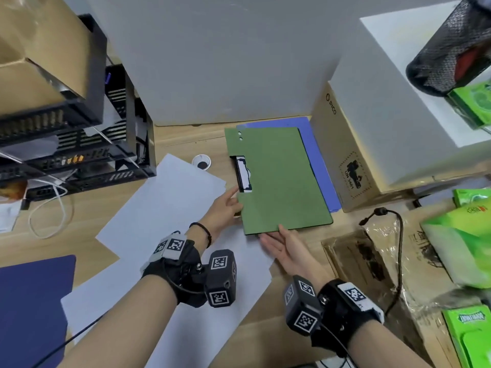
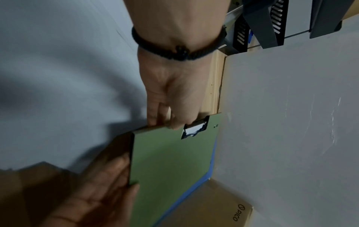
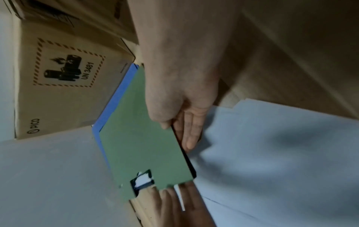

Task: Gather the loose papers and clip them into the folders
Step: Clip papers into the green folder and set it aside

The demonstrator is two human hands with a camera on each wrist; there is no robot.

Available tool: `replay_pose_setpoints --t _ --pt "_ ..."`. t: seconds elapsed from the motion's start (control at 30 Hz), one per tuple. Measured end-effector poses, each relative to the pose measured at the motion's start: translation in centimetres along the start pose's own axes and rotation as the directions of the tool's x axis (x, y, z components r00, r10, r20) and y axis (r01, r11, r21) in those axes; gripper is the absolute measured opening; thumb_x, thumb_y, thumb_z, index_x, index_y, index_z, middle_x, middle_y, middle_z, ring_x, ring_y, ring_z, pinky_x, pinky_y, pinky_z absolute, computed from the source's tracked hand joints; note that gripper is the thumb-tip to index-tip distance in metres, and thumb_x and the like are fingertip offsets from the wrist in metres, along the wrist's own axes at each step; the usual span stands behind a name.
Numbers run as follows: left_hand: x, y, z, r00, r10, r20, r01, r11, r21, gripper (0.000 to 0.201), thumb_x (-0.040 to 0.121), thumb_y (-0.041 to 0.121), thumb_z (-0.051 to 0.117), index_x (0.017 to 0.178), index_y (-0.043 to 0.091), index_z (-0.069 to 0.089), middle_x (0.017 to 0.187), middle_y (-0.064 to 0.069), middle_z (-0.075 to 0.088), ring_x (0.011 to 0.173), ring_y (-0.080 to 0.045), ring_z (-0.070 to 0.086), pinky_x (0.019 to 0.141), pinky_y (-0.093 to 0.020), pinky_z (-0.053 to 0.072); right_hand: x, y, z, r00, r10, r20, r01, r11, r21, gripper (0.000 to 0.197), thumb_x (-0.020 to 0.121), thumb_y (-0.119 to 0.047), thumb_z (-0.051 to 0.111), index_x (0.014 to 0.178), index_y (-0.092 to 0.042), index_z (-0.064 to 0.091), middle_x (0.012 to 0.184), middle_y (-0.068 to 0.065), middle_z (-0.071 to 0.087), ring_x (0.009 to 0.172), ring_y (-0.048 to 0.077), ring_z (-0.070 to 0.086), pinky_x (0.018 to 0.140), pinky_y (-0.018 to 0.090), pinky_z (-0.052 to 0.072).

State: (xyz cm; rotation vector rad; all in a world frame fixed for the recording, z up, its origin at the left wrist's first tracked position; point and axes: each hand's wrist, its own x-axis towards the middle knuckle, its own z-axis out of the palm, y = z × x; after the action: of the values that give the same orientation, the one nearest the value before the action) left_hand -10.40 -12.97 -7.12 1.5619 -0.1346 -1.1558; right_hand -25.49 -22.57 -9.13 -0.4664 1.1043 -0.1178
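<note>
A green folder (image 1: 276, 179) with a black clip (image 1: 243, 173) on its left edge lies partly on a blue folder (image 1: 316, 155) at the back of the desk. My left hand (image 1: 235, 200) pinches the green folder's left edge just below the clip, thumb on top. At the near edge my right hand (image 1: 273, 235) holds it, thumb on the cover and fingers beneath. Loose white papers (image 1: 164, 208) spread across the desk under my arms. The wrist views show the same grips: left hand (image 2: 170, 121), right hand (image 3: 174, 127), green folder (image 2: 174, 161) (image 3: 139, 145).
A dark blue folder (image 1: 32, 301) lies at the near left. Black stacked trays (image 1: 66, 128) stand at the left, and a cardboard box (image 1: 345, 155) sits right of the folders. A black cable (image 1: 396, 248) and green packs (image 1: 465, 248) crowd the right side.
</note>
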Motion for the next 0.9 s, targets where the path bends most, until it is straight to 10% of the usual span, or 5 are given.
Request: replay_pose_setpoints --t 0.17,0.3,0.63,0.8,0.9 --pt "-0.3 -2.7 -4.1 0.969 -0.07 -0.237 0.092 0.992 0.083 0.034 0.095 0.01 0.05 0.13 0.014 0.051 0.108 -0.006 0.061 0.08 -0.018 0.062 0.069 -0.022 0.05 1.3 -1.7 0.8 0.993 -0.086 -0.083 0.086 0.996 -0.001 0.007 0.104 -0.008 0.038 0.099 -0.008 0.043 0.096 0.023 0.059 0.087 0.034 0.064 0.089 0.044 0.053" --pt "-1.7 -5.9 -7.8 0.903 -0.133 -0.409 0.186 0.978 0.093 0.025 0.093 0.01 0.052 0.116 0.015 0.058 0.098 -0.006 0.06 0.074 -0.015 0.059 0.068 -0.023 0.048 2.6 -2.5 -0.1 0.987 -0.099 -0.13 0.098 0.995 -0.019 0.006 0.103 -0.008 0.039 0.105 -0.006 0.044 0.098 0.023 0.06 0.088 0.034 0.065 0.074 0.041 0.06" --pt "-4.7 -8.2 -10.5 0.885 -0.144 -0.443 0.191 0.98 0.063 0.022 0.091 0.007 0.055 0.112 0.012 0.062 0.091 -0.006 0.062 0.075 -0.017 0.059 0.07 -0.024 0.05 3.3 -2.7 -0.5 0.975 -0.107 -0.195 0.098 0.994 -0.051 0.009 0.099 -0.001 0.045 0.102 0.003 0.052 0.094 0.02 0.063 0.086 0.029 0.065 0.098 0.042 0.05" --pt "-6.7 -8.6 -11.8 0.885 -0.062 -0.461 0.123 0.987 0.102 0.023 0.092 0.002 0.048 0.108 0.011 0.062 0.089 -0.005 0.061 0.075 -0.017 0.057 0.067 -0.02 0.047 2.8 -1.7 -1.2 0.965 -0.139 -0.224 0.087 0.97 -0.227 0.017 0.099 -0.002 0.043 0.084 -0.001 0.05 0.08 0.011 0.054 0.076 0.025 0.061 0.086 0.038 0.053" --pt "-8.4 -9.6 -14.0 0.874 0.002 -0.486 0.087 0.983 0.161 0.028 0.09 -0.003 0.048 0.104 0.018 0.062 0.092 -0.002 0.062 0.091 -0.024 0.059 0.074 -0.024 0.048 2.0 -0.1 -1.4 0.989 -0.042 -0.139 -0.01 0.935 -0.355 0.024 0.095 -0.005 0.043 0.072 -0.012 0.042 0.061 0.003 0.04 0.05 0.017 0.039 0.053 0.028 0.039"
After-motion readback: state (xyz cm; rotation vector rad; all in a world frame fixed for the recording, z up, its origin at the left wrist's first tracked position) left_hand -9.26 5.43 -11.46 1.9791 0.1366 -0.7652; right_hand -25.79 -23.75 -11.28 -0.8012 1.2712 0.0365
